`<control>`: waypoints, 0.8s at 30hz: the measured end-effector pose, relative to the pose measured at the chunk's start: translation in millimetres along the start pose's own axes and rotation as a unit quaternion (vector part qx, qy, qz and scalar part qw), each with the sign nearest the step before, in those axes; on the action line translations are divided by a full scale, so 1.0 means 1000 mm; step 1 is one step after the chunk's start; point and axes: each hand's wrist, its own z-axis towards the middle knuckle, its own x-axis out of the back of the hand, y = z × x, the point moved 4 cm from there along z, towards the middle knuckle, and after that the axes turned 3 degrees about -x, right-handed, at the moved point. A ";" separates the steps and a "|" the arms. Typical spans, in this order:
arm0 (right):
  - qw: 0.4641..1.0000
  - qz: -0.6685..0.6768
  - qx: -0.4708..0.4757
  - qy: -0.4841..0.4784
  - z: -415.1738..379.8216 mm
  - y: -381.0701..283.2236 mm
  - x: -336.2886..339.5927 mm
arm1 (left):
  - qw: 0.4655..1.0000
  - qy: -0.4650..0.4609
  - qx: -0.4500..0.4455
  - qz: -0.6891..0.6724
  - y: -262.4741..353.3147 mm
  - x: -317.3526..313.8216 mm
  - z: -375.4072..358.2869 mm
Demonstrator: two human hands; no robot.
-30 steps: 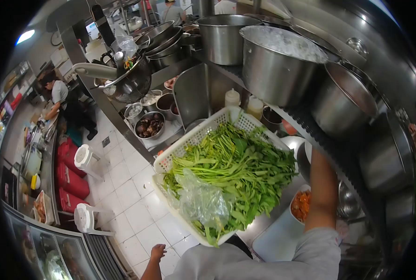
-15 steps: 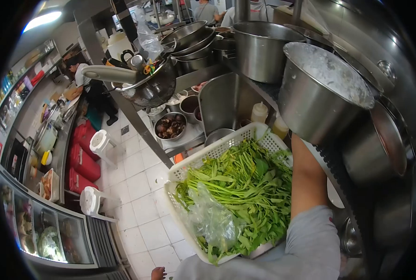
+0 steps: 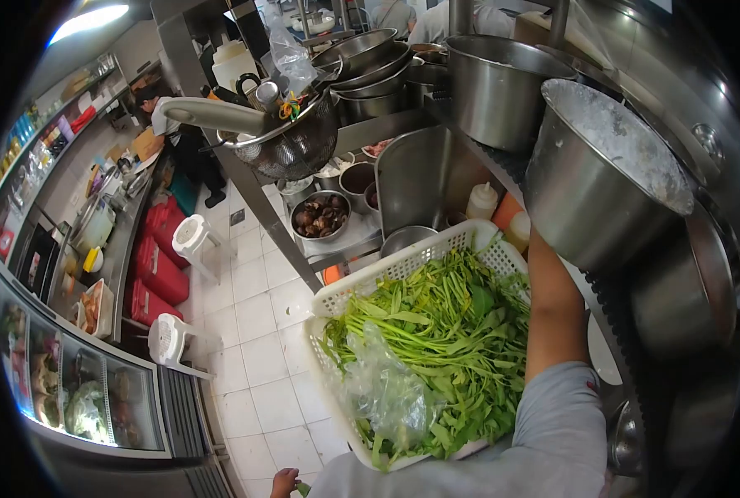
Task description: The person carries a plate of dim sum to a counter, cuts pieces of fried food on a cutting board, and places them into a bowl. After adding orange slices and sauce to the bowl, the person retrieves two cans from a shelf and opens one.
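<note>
A white perforated plastic basket (image 3: 368,284) is in front of me, heaped with leafy green vegetables (image 3: 449,332). A crumpled clear plastic bag (image 3: 387,390) lies on the greens. My left hand (image 3: 284,483) shows at the bottom edge, left of the basket, its fingers curled with a bit of green leaf (image 3: 303,489) sticking out. My right forearm (image 3: 553,307) reaches forward along the basket's right side. Beyond the wrist, the right hand is hidden behind a tilted steel pot (image 3: 586,207). Squeeze bottles (image 3: 481,202) stand near where it disappears.
A bowl of mushrooms (image 3: 320,216) stands beyond the basket. Above hang a steel strainer (image 3: 291,149) and stacked pans (image 3: 374,83). White stools (image 3: 169,339) and red bins (image 3: 161,270) line the left side, where another person (image 3: 189,149) works at a counter.
The whole scene has shifted to the right in the picture as my head turned slightly. More of the green leaf by my left hand shows. An orange patch appears beside the squeeze bottles.
</note>
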 end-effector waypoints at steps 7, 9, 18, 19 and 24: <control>0.994 -0.088 0.035 -0.046 -0.031 -0.051 0.047 | 0.741 -0.088 -0.443 0.498 0.038 -0.010 0.063; 0.989 -0.126 0.046 -0.063 -0.050 -0.074 0.077 | 0.734 -0.089 -0.459 0.493 0.045 -0.015 0.084; 0.933 -0.331 0.034 -0.137 -0.234 -0.169 0.272 | 0.979 -0.148 -0.102 0.095 0.071 0.019 0.114; 0.945 -0.294 -0.036 -0.141 -0.267 -0.168 0.287 | 0.978 -0.153 -0.104 0.099 0.073 0.027 0.114; 0.943 -0.193 -0.270 -0.028 -0.460 -0.181 0.343 | 0.977 -0.142 -0.067 0.145 0.057 0.077 0.122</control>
